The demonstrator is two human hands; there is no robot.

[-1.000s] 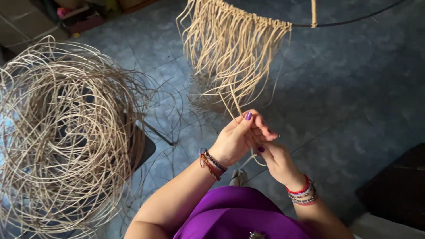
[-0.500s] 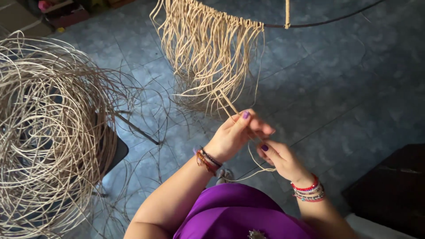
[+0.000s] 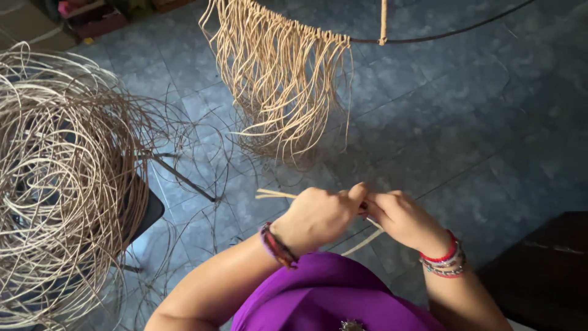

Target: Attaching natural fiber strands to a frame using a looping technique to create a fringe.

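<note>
1. Left hand (image 3: 318,216): closed, pinching a pale strand (image 3: 272,195).
2. Right hand (image 3: 404,219): closed on the same strand, fingertips touching the left hand.
3. Strand ends project left and below the hands, above the floor (image 3: 478,135).
4. Loose coil (image 3: 61,184): left.
5. Fringe (image 3: 282,86) hangs from a dark hoop (image 3: 453,30).

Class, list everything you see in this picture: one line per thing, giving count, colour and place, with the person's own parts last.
cane strand: one, pale tan, pinched between both hands.
hanging strands: many, tan, looped over the black hoop, top centre.
black hoop: one, thin, across the top.
cane coil: one big tangle, beige, left.
tiled floor: blue-grey, underneath.
dark furniture: one, lower right corner.
bracelets: several, red and beaded, right wrist; dark ones on the left.
purple garment: one, bottom centre.
left hand: closed on the strand.
right hand: closed on the strand.
</note>
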